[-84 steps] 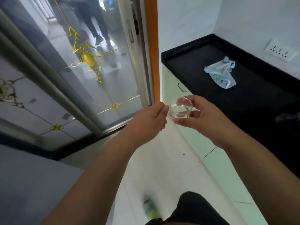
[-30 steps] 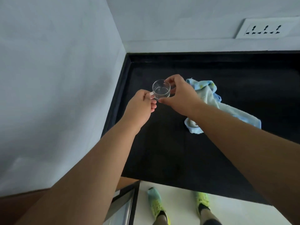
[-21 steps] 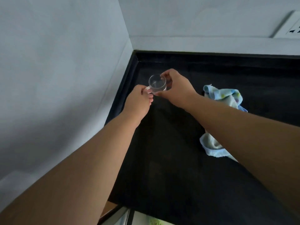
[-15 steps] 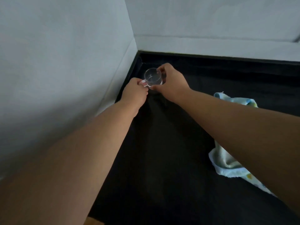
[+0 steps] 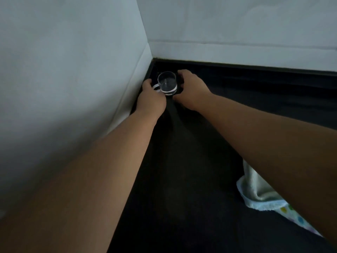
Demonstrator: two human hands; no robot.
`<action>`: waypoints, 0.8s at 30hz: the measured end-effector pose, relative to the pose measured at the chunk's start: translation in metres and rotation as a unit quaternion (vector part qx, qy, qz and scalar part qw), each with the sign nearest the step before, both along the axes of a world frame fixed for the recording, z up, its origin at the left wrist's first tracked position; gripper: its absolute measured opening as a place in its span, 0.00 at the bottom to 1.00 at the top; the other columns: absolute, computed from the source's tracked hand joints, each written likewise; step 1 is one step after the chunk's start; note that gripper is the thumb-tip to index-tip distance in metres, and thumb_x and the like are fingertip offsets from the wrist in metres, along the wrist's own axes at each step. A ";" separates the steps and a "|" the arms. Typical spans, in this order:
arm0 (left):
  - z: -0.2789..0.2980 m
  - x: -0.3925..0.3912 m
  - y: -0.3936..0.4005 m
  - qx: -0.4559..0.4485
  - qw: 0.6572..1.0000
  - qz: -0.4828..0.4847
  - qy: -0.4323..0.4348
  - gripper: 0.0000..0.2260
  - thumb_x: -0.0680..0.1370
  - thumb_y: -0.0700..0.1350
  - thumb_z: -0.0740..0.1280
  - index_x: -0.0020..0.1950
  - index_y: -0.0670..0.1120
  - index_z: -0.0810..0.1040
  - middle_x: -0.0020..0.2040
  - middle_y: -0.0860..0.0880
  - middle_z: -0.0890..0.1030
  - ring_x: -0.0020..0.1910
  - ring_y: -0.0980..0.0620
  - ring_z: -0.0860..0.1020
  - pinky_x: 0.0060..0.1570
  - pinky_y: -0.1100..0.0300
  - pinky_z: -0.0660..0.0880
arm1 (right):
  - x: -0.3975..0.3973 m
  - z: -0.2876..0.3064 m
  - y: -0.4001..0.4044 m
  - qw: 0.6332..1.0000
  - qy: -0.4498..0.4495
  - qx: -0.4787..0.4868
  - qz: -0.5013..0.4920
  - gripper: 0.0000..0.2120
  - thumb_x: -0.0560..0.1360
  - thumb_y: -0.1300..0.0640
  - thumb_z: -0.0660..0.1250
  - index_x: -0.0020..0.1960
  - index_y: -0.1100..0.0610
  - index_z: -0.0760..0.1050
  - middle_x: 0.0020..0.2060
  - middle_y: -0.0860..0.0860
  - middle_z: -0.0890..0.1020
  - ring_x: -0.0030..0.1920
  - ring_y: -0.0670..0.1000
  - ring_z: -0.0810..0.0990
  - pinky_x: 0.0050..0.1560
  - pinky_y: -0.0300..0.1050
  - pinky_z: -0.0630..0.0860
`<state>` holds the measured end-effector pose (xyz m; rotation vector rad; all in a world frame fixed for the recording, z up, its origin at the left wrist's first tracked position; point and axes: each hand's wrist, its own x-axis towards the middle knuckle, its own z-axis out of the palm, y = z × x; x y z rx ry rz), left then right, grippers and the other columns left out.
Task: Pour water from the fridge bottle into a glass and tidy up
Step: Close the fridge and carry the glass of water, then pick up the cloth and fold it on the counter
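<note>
A small clear glass cup (image 5: 167, 84) with a handle and some water in it stands in the far left corner of the black countertop (image 5: 182, 179). My left hand (image 5: 151, 99) pinches its handle on the left side. My right hand (image 5: 191, 90) wraps around the cup's right side. Whether the cup's base rests fully on the counter I cannot tell. No bottle is in view.
White walls (image 5: 73, 70) meet right behind the cup, close on its left and rear. A light blue cloth (image 5: 259, 196) with coloured dots lies at the right, partly under my right forearm.
Both hands carried the cup from a doorway over to the counter, then forward and left into the corner by the walls. The cloth has fallen back to the lower right of view.
</note>
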<state>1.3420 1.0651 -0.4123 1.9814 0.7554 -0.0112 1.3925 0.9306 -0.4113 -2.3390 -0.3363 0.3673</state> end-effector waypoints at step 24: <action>0.053 -0.199 -0.205 0.108 0.909 -0.402 0.037 0.15 0.84 0.45 0.65 0.70 0.55 0.74 0.62 0.55 0.81 0.57 0.57 0.81 0.56 0.58 0.81 | -0.252 0.049 -0.260 0.982 0.139 -0.099 -0.082 0.41 0.78 0.48 0.72 0.80 0.32 0.52 0.71 0.41 0.67 0.71 0.48 0.70 0.65 0.45 0.73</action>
